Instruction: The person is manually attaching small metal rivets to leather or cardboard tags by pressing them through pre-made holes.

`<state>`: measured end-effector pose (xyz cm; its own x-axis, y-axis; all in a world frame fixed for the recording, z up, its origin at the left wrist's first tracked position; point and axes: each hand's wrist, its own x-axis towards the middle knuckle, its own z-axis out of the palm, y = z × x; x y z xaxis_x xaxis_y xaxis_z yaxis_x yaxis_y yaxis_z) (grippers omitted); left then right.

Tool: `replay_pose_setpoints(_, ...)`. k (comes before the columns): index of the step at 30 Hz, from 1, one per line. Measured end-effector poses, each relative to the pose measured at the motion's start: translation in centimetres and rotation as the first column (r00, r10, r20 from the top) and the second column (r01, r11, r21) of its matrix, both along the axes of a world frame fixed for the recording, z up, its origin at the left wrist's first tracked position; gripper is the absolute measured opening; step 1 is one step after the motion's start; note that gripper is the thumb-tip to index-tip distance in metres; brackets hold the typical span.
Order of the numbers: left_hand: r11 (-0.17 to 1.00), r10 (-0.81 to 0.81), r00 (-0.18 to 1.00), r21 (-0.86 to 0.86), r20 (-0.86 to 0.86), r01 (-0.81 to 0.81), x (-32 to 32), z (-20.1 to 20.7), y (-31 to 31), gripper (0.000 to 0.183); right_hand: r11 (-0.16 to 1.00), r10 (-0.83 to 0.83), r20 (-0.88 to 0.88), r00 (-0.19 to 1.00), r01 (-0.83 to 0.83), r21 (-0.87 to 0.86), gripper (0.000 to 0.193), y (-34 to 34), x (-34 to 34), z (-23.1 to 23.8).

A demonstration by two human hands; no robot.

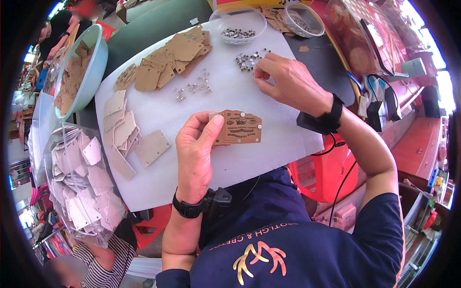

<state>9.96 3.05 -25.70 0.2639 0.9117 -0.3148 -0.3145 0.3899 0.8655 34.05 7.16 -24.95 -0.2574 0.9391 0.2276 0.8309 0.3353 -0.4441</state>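
Leather tag (pixel 238 127): brown rectangle with embossed print and small metal rivets, at the scene's centre, above the white work sheet (pixel 225 158).
Left hand (pixel 196 150): clamped on the tag's left edge, thumb on its face.
Right hand (pixel 287 82): at 1 o'clock, fingertips pinched together at a cluster of loose rivets (pixel 247 61).
Brown tag pile (pixel 168 60): at 11 o'clock.
Clear bowl (pixel 238 24): at 12 o'clock, holding rivets.
Pale backing pieces (pixel 126 137): at 9 o'clock.
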Motion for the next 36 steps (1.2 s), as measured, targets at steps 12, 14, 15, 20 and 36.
replay_pose_setpoints(12,1.000,-0.004,1.000,-0.014,0.016,0.005,-0.2,-0.3,0.1,0.018,0.994,-0.066,-0.070,0.995,0.059,-0.097,0.018,0.4,1.0,1.3)
replay_pose_setpoints(14,1.000,-0.003,1.000,-0.008,0.010,0.003,-0.1,-0.2,0.1,0.018,0.995,-0.050,-0.059,0.997,0.044,-0.089,0.018,0.4,0.6,0.7)
replay_pose_setpoints(15,1.000,-0.001,1.000,-0.001,0.004,0.001,-0.1,-0.2,0.0,0.019,0.996,-0.032,-0.048,0.998,0.028,-0.081,0.018,0.5,0.3,0.5)
replay_pose_setpoints(20,1.000,-0.002,1.000,0.004,-0.017,0.002,0.0,0.3,0.0,0.019,0.998,-0.013,0.052,0.999,0.016,-0.057,0.012,0.3,-0.5,0.5)
replay_pose_setpoints(36,0.999,0.002,1.000,0.035,0.004,-0.002,0.3,0.0,-0.3,0.019,0.960,0.174,-0.394,0.902,-0.245,-0.137,0.011,-2.4,-4.1,3.5)
